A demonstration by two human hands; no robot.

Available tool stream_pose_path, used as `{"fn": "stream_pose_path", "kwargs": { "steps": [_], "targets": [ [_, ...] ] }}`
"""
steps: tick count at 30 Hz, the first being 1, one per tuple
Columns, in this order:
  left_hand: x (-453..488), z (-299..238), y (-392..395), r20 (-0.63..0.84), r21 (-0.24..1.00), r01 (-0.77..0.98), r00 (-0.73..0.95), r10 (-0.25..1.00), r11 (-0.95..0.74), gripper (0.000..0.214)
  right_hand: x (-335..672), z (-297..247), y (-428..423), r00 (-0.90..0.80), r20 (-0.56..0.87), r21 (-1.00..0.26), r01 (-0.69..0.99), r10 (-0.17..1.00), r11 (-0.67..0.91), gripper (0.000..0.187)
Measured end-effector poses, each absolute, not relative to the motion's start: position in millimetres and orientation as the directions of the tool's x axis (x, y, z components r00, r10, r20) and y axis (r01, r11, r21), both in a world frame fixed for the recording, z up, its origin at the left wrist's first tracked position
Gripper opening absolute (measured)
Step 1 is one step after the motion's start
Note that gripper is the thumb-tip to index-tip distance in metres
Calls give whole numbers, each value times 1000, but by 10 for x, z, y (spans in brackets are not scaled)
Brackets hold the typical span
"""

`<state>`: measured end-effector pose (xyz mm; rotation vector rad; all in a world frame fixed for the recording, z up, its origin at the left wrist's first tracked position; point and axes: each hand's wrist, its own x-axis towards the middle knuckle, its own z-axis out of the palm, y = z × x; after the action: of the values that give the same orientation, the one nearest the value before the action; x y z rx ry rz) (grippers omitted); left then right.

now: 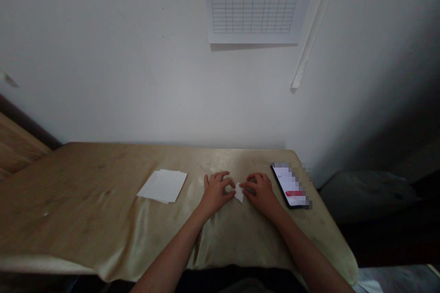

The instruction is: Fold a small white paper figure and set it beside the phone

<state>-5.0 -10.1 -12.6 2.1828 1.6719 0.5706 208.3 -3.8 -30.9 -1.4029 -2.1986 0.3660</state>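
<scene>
A small piece of folded white paper (239, 195) lies between my two hands at the middle of the table. The fingertips of my left hand (216, 191) are closed on its left edge, thumb and index finger curved together. From the other side, my right hand (261, 191) pinches the paper's right edge. The fold details are too small to make out. To the left of my left hand is a loose stack of white paper sheets (164, 186).
A phone (290, 187) with a lit screen lies right of my right hand. The table (89, 210) wears a wrinkled gold cloth and stands against a white wall. A gridded sheet (254, 4) hangs on the wall, near a pale strip (312, 36).
</scene>
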Motion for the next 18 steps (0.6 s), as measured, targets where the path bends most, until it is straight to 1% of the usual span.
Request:
{"fn": "stream_pose_path", "kwargs": {
  "steps": [3,5,12,18],
  "targets": [
    [-62,-121,-99,100,484,832,257,961,-273,27,2088,-325,-26,-343,270,-480,762,900,435,27],
    [-65,-114,-97,95,482,831,266,959,-278,30,2090,-332,-22,-340,277,-486,757,899,436,28],
    [-64,-83,-101,74,476,840,255,964,-259,30,2099,-336,-35,-328,295,-517,735,897,439,26],
    [-60,-86,-98,64,463,851,246,967,-247,29,2102,-349,-23,-326,303,-518,732,895,442,23]
  ]
}}
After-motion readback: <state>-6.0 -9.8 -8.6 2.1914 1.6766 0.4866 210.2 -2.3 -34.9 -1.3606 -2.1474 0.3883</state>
